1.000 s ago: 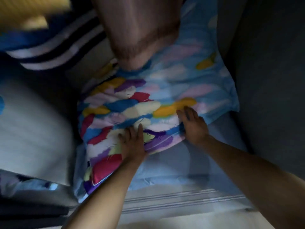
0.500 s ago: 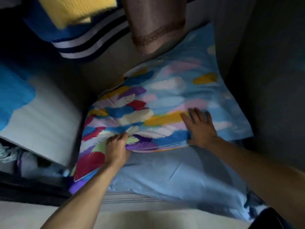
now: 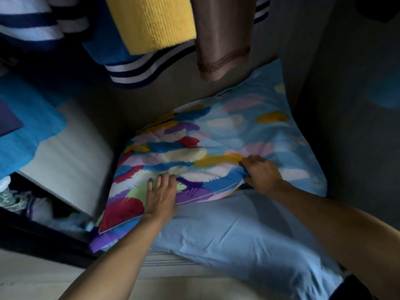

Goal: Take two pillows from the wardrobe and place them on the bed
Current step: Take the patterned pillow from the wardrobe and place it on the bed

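A feather-patterned pillow (image 3: 190,148) in many colours lies on the wardrobe floor, on top of a plain light-blue pillow (image 3: 238,230) that sticks out toward me. My left hand (image 3: 161,197) lies flat on the patterned pillow's front edge, fingers apart. My right hand (image 3: 260,172) is closed on a bunched fold of the same pillow's front edge. The light-blue pillow's front end hangs over the wardrobe's sliding-door track. No bed is in view.
Hanging clothes crowd the top: a yellow knit (image 3: 151,20), a blue striped garment (image 3: 138,70) and a brown one (image 3: 220,40). A white panel (image 3: 65,161) with a blue cloth (image 3: 26,126) on it stands at left. The dark wardrobe wall (image 3: 346,126) rises at right.
My right hand went from lying flat on the patterned pillow to pinching its edge. My left hand opened from a fist to lie flat. The view tilted up, showing more hanging clothes.
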